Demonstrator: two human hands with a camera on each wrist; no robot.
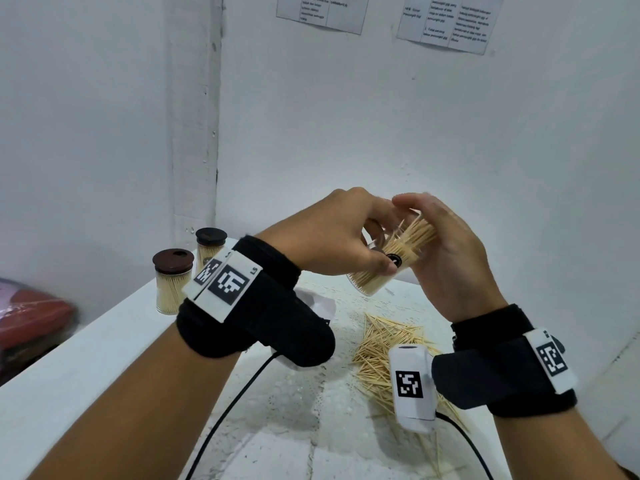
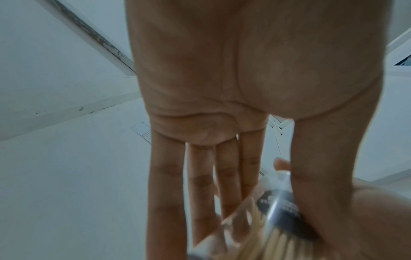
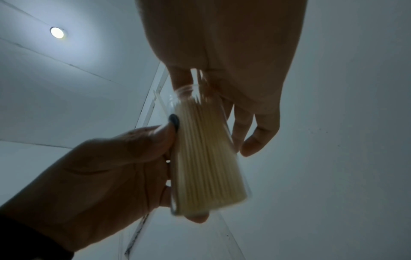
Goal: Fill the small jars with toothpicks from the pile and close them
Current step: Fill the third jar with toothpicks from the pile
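Observation:
My left hand [image 1: 360,244] grips a clear small jar [image 1: 372,282] packed with toothpicks and holds it tilted in the air above the table. The jar has no lid, and a fanned bundle of toothpicks [image 1: 414,237] sticks out of its mouth. My right hand [image 1: 426,216] cups those ends with relaxed, curved fingers. In the right wrist view the jar [image 3: 206,158] sits between the left hand [image 3: 124,167] and the right hand [image 3: 244,123]. The left wrist view shows the blurred jar [image 2: 280,207] under my left thumb. A loose toothpick pile [image 1: 384,348] lies on the table below.
Two filled jars with brown lids [image 1: 173,282] [image 1: 209,251] stand at the far left of the white table [image 1: 104,358]. Crumpled white wrapping [image 1: 318,301] lies behind my left wrist. Black cables [image 1: 235,403] trail over the near table. A red object [image 1: 31,317] sits off the left edge.

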